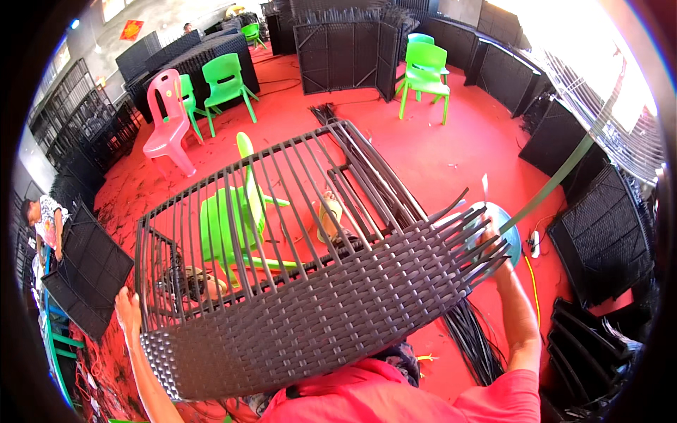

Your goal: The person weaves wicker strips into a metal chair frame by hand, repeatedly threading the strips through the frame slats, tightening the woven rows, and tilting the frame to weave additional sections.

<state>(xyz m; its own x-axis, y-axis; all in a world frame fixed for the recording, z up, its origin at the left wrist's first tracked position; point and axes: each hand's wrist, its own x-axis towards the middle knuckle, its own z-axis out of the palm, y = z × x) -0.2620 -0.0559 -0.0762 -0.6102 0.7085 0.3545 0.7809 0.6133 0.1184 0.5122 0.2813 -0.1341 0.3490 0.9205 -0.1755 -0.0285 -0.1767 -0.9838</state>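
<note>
A dark frame with long parallel bars point(296, 204) slants across my lap. Its near part is covered by a woven band of flat dark brown strips point(317, 317). At the frame's left edge is my left hand point(128, 311), its fingers bent against the side bar. My right hand point(491, 240) is raised by the loose strip ends point(486, 257) at the right edge, fingers closed and partly hidden behind them. A thin pale pointed piece point(484, 187) sticks up above these fingers; I cannot make out what it is.
A green chair point(222, 229) and my feet show through the bars. A blue round stool point(504, 218) stands beyond my right hand. Bundled dark strips point(476, 345) lie on the red floor. Woven panels point(599, 233) line the right side; at far left a person point(51, 218) stands by another panel.
</note>
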